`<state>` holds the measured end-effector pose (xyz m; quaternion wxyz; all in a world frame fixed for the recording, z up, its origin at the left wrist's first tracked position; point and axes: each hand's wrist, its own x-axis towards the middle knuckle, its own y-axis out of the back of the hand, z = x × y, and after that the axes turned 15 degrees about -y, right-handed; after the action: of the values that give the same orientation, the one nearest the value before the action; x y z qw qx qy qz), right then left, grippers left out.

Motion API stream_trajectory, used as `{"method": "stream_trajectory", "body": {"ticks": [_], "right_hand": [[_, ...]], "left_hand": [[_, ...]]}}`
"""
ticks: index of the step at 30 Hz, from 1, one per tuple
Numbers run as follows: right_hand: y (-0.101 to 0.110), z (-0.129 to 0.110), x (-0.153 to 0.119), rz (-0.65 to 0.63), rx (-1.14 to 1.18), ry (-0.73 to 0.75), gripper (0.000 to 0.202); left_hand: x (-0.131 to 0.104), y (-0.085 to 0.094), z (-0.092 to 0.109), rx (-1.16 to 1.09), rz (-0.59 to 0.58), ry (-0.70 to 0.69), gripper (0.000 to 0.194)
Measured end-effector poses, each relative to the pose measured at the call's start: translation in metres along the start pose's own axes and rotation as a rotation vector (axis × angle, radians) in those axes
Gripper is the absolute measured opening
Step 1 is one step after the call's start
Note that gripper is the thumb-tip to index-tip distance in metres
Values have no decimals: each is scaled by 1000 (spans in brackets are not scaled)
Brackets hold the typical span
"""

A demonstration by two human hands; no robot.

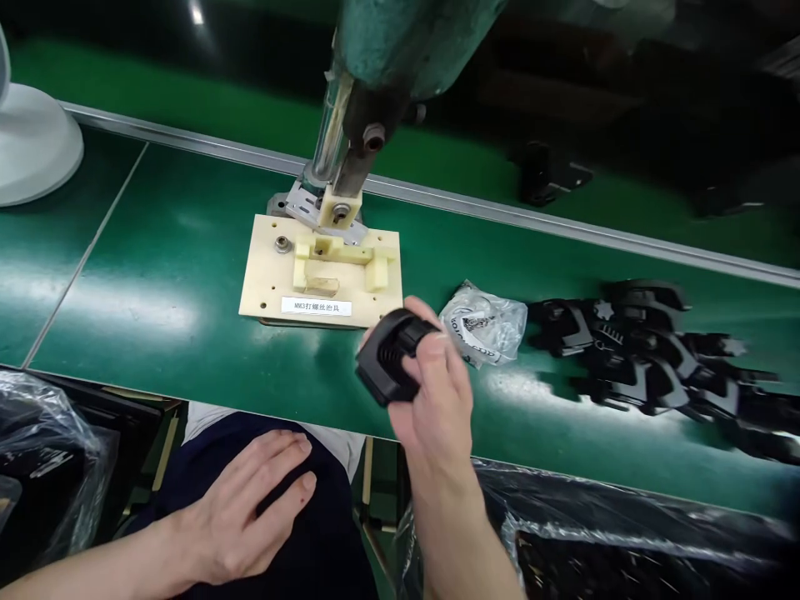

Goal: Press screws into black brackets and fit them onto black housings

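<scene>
My right hand is closed around a black plastic part with a curved, ribbed recess, held above the green bench just in front of the fixture. My left hand lies over my dark-clothed lap with its fingers stretched out, holding nothing. A cream fixture plate with a raised yellowish nest and a white label sits on the bench. Over its back edge reaches the head of a green machine, with a clear tube running down beside it.
Right of my hand lies a clear plastic bag of small parts. Several black-and-grey plastic parts are piled farther right. Plastic-lined containers stand below the bench edge at left and right. A white round base is at far left.
</scene>
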<state>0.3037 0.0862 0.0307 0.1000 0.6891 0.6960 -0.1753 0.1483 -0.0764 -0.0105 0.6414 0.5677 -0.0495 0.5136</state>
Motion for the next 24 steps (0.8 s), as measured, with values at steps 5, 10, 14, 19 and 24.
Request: {"method": "stream_trajectory", "body": {"ticks": [5, 10, 14, 19, 24], "right_hand": [[-14, -22, 69, -10, -928, 885, 52], [-38, -17, 99, -152, -1344, 1006, 49], [-38, -10, 77, -100, -1474, 982, 52], [10, -9, 48, 4, -1259, 1084, 29], [95, -30, 54, 562, -1235, 624, 17]], "left_hand": [[-10, -2, 0, -13, 39, 34, 43], [-21, -4, 3, 1, 44, 74, 46], [-27, -2, -3, 0, 49, 96, 41], [-17, 15, -34, 96, 141, 127, 38], [-3, 29, -72, 234, 174, 121, 41]]}}
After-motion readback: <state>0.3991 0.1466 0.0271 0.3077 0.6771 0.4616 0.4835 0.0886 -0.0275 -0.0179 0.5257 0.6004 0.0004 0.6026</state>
